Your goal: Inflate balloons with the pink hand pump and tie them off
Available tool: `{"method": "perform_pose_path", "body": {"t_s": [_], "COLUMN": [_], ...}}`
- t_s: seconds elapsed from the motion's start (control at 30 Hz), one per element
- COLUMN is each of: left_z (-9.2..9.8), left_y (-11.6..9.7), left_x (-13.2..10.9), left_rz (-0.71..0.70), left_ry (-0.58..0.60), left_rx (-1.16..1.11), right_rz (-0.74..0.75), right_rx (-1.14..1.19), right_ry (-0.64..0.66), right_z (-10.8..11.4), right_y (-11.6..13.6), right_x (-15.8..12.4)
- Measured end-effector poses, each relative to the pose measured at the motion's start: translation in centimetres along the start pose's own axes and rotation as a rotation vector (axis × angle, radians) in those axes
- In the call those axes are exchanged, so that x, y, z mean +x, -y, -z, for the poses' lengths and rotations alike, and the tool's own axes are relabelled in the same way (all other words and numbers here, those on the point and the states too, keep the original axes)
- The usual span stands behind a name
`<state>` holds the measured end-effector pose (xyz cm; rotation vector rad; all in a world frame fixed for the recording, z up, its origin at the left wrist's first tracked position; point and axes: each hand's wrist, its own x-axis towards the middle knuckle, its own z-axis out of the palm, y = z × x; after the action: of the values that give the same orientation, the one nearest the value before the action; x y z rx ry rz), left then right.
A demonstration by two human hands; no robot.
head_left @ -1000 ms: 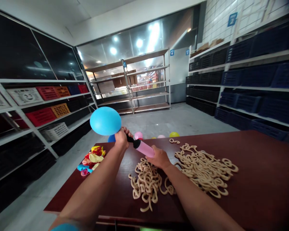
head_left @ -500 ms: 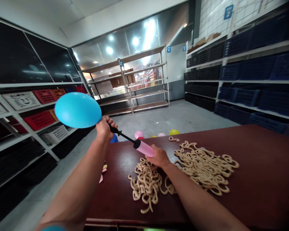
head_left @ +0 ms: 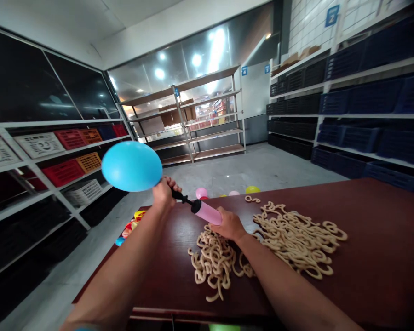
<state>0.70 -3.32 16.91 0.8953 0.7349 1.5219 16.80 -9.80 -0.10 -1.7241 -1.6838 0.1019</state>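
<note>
My left hand grips the black handle end of a hand pump together with the neck of an inflated blue balloon, which sticks out to the left above the table edge. My right hand is closed around the pink barrel of the pump, just above the dark red table. The black plunger rod shows a short way between the two hands. Under my right wrist lies a pile of beige curly clips.
A larger heap of beige clips covers the table's middle. Flat uninflated balloons lie at the table's left edge. Inflated pink and yellow balloons sit on the floor beyond. Shelves with crates line both sides.
My left hand pulled the pump handle and balloon out to the left, then pushed back toward the barrel. The rod now shows shorter than half a second ago. The right hand stayed put.
</note>
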Motion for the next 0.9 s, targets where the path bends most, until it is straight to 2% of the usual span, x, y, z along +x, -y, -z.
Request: {"method": "perform_pose_path", "body": {"t_s": [0.17, 0.27, 0.37, 0.57, 0.67, 0.77, 0.83, 0.9], "left_z": [0.0, -0.1, -0.1, -0.1, -0.1, 0.1, 0.4, 0.8], "left_y": [-6.6, -7.8, -6.0, 2.2, 5.0, 5.2, 3.7, 1.3], "left_x": [1.6, 2.6, 3.1, 1.2, -0.2, -0.7, -0.4, 0.1], "left_rz": [-0.094, -0.119, -0.117, 0.032, 0.064, 0.075, 0.059, 0.027], "left_ry": [0.033, 0.035, -0.006, -0.064, -0.094, -0.073, -0.05, -0.03], "left_rx": [0.037, 0.046, 0.028, -0.028, -0.053, -0.056, -0.05, -0.038], "right_rz": [0.015, -0.008, -0.035, -0.033, -0.018, -0.006, 0.008, 0.02], "right_rx": [0.037, 0.015, -0.017, -0.065, -0.08, -0.065, -0.054, -0.047], "right_ry": [-0.03, -0.026, -0.011, -0.01, -0.003, 0.008, 0.003, -0.009], "right_z": [-0.3, -0.6, -0.9, -0.9, -0.8, -0.5, -0.3, -0.2], "right_y": [-0.2, -0.4, -0.8, -1.4, -1.1, -0.7, -0.5, -0.4], "right_x": [0.3, 0.4, 0.4, 0.2, 0.1, 0.0, 0.0, 0.1]}}
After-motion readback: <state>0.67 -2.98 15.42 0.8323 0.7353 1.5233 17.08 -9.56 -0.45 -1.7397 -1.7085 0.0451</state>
